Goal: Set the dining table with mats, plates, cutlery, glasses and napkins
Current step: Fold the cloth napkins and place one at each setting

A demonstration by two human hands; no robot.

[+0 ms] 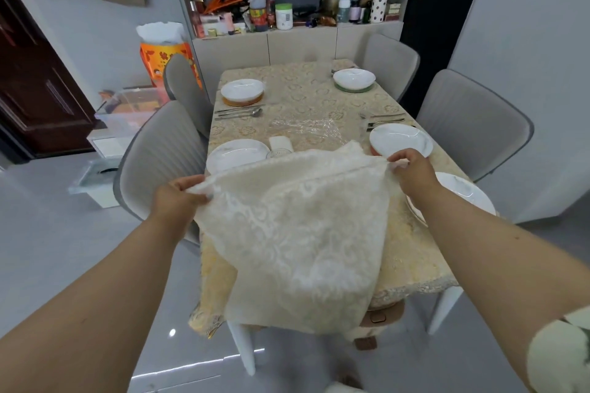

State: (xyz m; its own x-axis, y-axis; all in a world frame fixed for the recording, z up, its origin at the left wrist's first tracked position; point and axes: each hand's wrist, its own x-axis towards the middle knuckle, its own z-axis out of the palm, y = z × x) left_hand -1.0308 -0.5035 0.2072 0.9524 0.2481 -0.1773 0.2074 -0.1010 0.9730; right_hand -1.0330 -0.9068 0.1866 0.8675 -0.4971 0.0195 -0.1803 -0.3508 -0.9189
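Head view. The left hand (178, 198) and right hand (412, 169) each pinch an upper corner of a cream lace napkin (297, 239), which hangs spread between them over the near end of the dining table (319, 96). Just beyond the held edge lie white plates (238, 155), what appears to be a glass (277, 154), and clear plastic wrap (306, 128).

Bright even light; floor (198, 367) glare; edges warped, soft.
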